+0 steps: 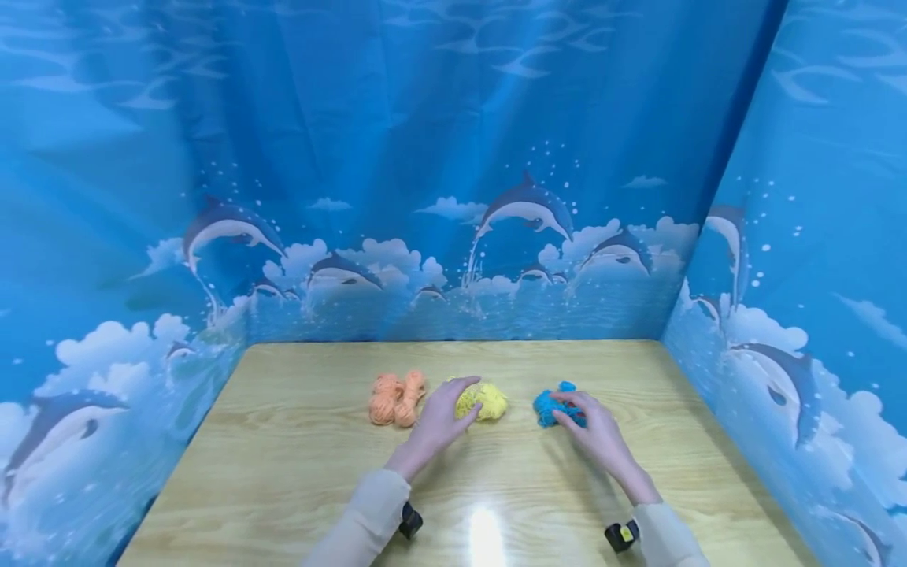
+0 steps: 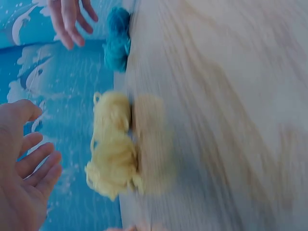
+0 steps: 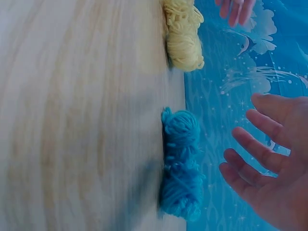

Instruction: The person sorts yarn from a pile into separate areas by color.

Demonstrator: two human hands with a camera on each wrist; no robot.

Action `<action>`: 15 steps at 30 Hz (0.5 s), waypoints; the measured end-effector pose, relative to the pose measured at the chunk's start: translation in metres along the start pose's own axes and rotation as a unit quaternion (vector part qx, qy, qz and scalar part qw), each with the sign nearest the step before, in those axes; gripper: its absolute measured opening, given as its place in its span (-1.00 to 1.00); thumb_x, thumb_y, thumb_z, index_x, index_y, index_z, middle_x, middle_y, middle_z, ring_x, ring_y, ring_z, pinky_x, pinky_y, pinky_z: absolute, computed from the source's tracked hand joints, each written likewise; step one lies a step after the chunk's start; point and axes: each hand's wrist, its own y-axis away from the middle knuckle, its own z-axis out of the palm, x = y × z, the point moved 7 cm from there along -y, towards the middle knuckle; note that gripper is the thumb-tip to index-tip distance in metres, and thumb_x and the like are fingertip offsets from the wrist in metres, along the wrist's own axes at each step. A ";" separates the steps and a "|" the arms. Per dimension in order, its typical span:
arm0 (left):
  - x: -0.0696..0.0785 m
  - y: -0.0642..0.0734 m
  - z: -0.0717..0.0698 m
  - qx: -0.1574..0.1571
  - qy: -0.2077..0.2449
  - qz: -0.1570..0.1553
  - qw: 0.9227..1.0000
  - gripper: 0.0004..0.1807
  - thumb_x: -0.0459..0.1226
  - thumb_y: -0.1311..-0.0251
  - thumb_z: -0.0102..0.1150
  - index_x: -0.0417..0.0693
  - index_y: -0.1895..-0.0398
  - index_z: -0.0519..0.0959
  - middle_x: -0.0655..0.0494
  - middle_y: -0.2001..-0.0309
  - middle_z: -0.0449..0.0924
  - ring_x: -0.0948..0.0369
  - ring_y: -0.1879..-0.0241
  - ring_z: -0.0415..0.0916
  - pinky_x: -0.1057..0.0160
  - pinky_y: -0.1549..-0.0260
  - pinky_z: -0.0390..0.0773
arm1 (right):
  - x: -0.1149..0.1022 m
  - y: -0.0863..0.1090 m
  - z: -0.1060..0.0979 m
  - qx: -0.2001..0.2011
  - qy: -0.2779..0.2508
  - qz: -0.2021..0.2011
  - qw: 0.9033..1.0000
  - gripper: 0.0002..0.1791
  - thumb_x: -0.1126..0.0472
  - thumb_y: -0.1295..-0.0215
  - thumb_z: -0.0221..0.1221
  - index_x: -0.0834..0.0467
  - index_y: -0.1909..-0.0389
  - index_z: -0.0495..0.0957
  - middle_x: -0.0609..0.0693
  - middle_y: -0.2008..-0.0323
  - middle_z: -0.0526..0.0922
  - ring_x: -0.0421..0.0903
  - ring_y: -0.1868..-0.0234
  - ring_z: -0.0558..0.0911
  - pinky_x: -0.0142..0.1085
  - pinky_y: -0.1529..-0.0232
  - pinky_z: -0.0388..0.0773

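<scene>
Three bundles of yarn lie in a row on the wooden table: peach yarn [image 1: 397,399] on the left, yellow yarn [image 1: 490,402] in the middle, blue yarn [image 1: 547,409] on the right. My left hand [image 1: 441,413] hovers over the yellow yarn with thumb and fingers spread. In the left wrist view a gap shows between this hand [image 2: 29,163] and the yellow yarn [image 2: 113,144]. Over the blue yarn is my right hand [image 1: 597,429], fingers relaxed and apart. The right wrist view shows the blue yarn [image 3: 182,166] apart from that hand [image 3: 269,154]. Neither hand holds anything.
The light wooden table [image 1: 298,457] meets a blue curtain [image 1: 453,157] with dolphins at its back edge. Another curtain side [image 1: 815,315] stands along the right. Each wrist wears a small black camera [image 1: 620,536].
</scene>
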 end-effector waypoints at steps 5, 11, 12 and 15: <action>-0.016 0.004 -0.015 0.010 -0.030 -0.006 0.999 -0.44 -0.17 -0.32 0.32 -0.09 -0.35 0.48 -0.04 -0.25 0.57 -0.01 -0.22 0.53 -0.02 -0.22 0.54 | 0.003 0.000 -0.007 -0.013 0.011 -0.002 1.000 -0.58 0.16 -0.43 0.25 0.21 -0.24 0.57 0.28 -0.21 0.56 0.30 -0.18 0.56 0.21 -0.09 0.57; -0.037 0.011 -0.033 0.019 -0.045 -0.020 0.999 -0.39 -0.18 -0.29 0.35 -0.12 -0.37 0.46 -0.10 -0.31 0.51 -0.09 -0.26 0.48 -0.12 -0.25 0.49 | 0.005 0.002 -0.020 0.005 0.040 -0.030 0.999 -0.56 0.20 -0.39 0.27 0.22 -0.25 0.55 0.32 -0.23 0.53 0.35 -0.25 0.46 0.33 -0.19 0.41; -0.041 0.013 -0.036 0.020 -0.049 -0.022 0.998 -0.38 -0.18 -0.28 0.36 -0.13 -0.38 0.45 -0.12 -0.33 0.50 -0.10 -0.27 0.46 -0.14 -0.26 0.48 | 0.005 0.003 -0.023 0.009 0.045 -0.034 0.998 -0.55 0.20 -0.39 0.28 0.22 -0.26 0.55 0.32 -0.24 0.52 0.36 -0.26 0.44 0.35 -0.20 0.37; -0.051 0.016 -0.044 0.024 -0.072 -0.026 0.997 -0.34 -0.14 -0.29 0.35 -0.13 -0.42 0.40 -0.15 -0.37 0.43 -0.12 -0.32 0.41 -0.17 -0.28 0.44 | 0.008 0.004 -0.029 0.011 0.054 -0.035 0.998 -0.50 0.18 -0.39 0.28 0.23 -0.30 0.51 0.33 -0.28 0.47 0.38 -0.31 0.36 0.40 -0.23 0.29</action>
